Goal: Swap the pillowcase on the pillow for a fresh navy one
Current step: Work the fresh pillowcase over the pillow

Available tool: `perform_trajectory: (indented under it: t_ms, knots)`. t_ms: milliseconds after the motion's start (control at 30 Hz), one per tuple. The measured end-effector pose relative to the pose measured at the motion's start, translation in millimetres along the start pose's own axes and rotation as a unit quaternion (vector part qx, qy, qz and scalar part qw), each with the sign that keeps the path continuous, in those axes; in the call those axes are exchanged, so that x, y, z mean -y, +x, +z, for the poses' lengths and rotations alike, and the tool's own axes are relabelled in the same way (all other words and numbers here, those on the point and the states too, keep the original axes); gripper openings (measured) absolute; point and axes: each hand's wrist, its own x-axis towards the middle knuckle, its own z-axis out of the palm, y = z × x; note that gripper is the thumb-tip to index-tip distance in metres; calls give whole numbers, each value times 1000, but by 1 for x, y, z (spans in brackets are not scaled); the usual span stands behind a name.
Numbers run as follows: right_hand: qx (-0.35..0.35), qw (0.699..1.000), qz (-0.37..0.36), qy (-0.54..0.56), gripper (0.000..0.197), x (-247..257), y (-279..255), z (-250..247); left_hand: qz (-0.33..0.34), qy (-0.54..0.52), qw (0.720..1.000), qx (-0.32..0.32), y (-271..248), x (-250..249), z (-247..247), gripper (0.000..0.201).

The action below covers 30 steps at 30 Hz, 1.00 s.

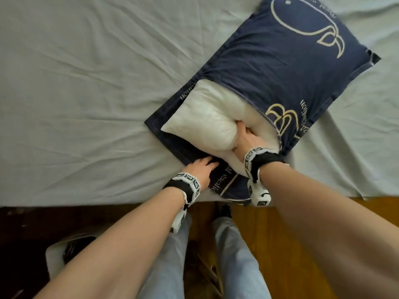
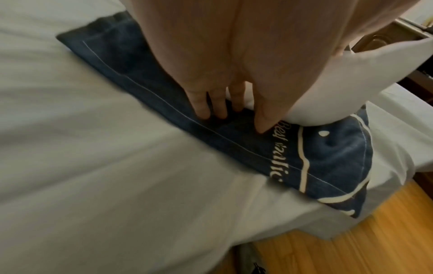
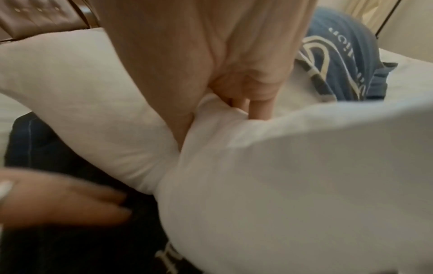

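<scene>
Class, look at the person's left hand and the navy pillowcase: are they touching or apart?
Touching. The left wrist view shows the left hand with straight fingers pressed flat on the navy pillowcase, beside the white pillow.

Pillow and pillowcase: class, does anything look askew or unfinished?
Yes. The white pillow bulges half out of the navy pillowcase, bunched where the right hand grips it. The left hand presses the case's lower flap flat. The case lies diagonally on the bed sheet.
</scene>
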Motion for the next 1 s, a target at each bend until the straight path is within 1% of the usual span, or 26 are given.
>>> perform_trajectory:
  t_ms: [67,167,233,300,367,433,533,567,633,667,700,733,767,800,867,933,967,1000]
  knots:
    - [15,1000,-12,-10,69,-10,6,-9,-13,11,1000,8,5,-14,14,73]
    - [31,999,-25,-24,63,-16,8,-17,-54,36,998,-16,15,-32,23,85]
    - [37,998,-41,-32,59,-22,6,-23,-79,68,994,-14,19,-40,26,91]
    - [16,998,-44,-47,49,-36,4,-39,-108,84,990,-18,23,-51,34,88]
    - [-19,994,-51,-91,41,-52,2,-63,-146,87,985,-36,25,-63,46,75]
    - [-39,990,-39,-130,41,-69,3,-88,-182,77,979,-48,26,-71,53,69]
    - [-6,984,5,-176,56,-92,0,-103,-204,85,974,-43,30,-86,45,70]
    - [7,984,9,-178,53,-98,-1,-99,-207,100,972,-51,31,-91,40,66]
    - [48,991,-7,-128,36,-104,-2,-86,-191,129,969,-85,36,-103,32,52]
    - [65,995,-11,-71,33,-105,-2,-77,-165,140,971,-100,39,-110,29,46]
    - [85,996,-8,-3,33,-106,-1,-70,-125,149,975,-105,42,-118,28,44]
    - [103,993,-1,61,35,-108,0,-64,-85,153,980,-97,47,-126,29,45]
    - [117,987,-1,109,35,-110,1,-61,-61,147,984,-79,52,-133,33,50]
    - [121,982,-2,144,35,-113,2,-59,-59,135,987,-63,56,-140,37,56]
    - [93,976,-12,197,36,-121,9,-59,-75,143,985,-52,62,-146,45,67]
    - [29,979,-30,202,35,-132,20,-69,-82,164,981,-66,69,-146,50,86]
    - [-1,978,-35,203,35,-137,27,-75,-80,171,979,-78,72,-145,50,92]
    - [-27,974,-37,224,36,-142,35,-83,-77,169,979,-81,77,-144,49,95]
